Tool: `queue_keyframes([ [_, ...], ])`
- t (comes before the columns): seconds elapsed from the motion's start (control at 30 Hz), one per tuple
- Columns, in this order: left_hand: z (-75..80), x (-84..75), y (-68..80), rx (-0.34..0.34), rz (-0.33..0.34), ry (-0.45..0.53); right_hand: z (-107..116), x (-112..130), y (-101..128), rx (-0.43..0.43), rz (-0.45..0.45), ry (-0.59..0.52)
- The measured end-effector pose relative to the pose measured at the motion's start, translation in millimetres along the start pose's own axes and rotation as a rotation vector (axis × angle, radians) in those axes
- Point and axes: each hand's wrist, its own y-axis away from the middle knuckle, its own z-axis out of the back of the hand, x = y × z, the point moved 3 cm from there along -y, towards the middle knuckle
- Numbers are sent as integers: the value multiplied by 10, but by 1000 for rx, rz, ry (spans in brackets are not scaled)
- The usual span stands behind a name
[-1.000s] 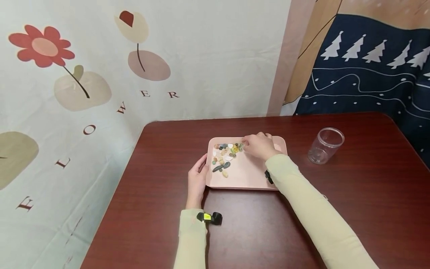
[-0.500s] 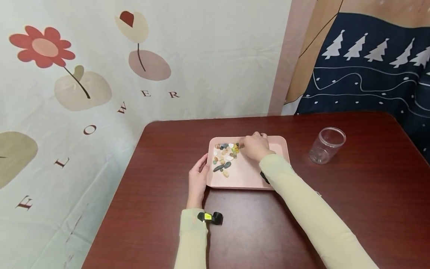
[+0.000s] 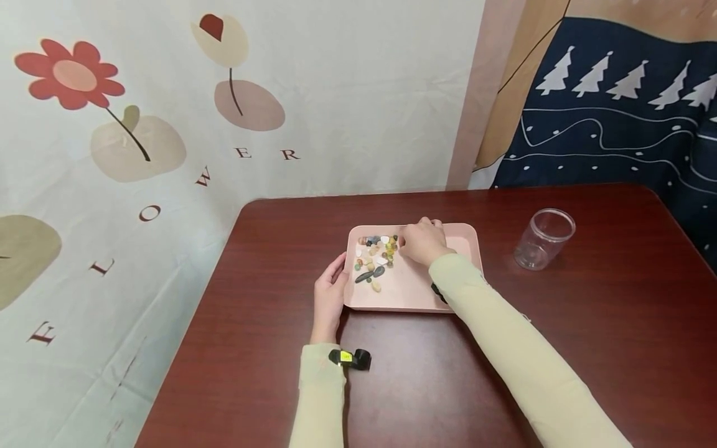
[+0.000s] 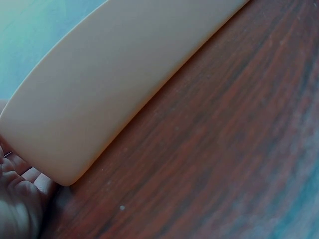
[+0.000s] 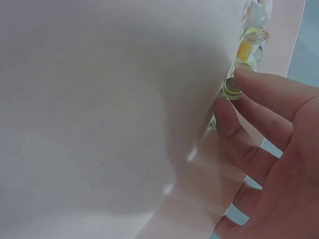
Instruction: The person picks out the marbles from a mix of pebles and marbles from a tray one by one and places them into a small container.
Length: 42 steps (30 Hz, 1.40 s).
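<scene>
A pink tray point(image 3: 403, 298) lies on the table with pebbles and glass marbles gathered in its left half. My left hand point(image 3: 329, 297) grips the tray's left side, thumb near the rim; in the left wrist view its curled fingers point(image 4: 22, 174) meet the tray's corner. Over the far part of the tray, my right hand point(image 3: 424, 241) pinches a green-striped glass marble point(image 5: 232, 89) between thumb and fingertips, down by the tray's wall. More marbles point(image 5: 254, 36) line up along that wall beyond the fingertips. Two long dark stones point(image 3: 365, 277) and a cream pebble point(image 3: 376, 287) lie nearer the front.
To the right of the tray stands a clear jar point(image 3: 544, 239). The reddish-brown wooden table point(image 3: 414, 386) meets a flower-print cloth point(image 3: 364, 124) at its back edge, with a navy tree-print cloth point(image 3: 605, 130) at the back right.
My right hand has moved a little to the left over the tray, toward the marbles. The left hand stays at the tray's side, and the jar has not moved.
</scene>
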Motion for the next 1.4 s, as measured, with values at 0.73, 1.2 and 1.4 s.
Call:
queue_keyframes([
  [0.73,-99,-1,41,38,35,56,81,-217,133,-103,54,-93],
  [1.2,-62,-18,27,8,-1,-47,244,-299,182,-157,91,-130],
  [1.4,-11,-9,18,-10,-2,-41,323,-268,239,-97,72,-171],
])
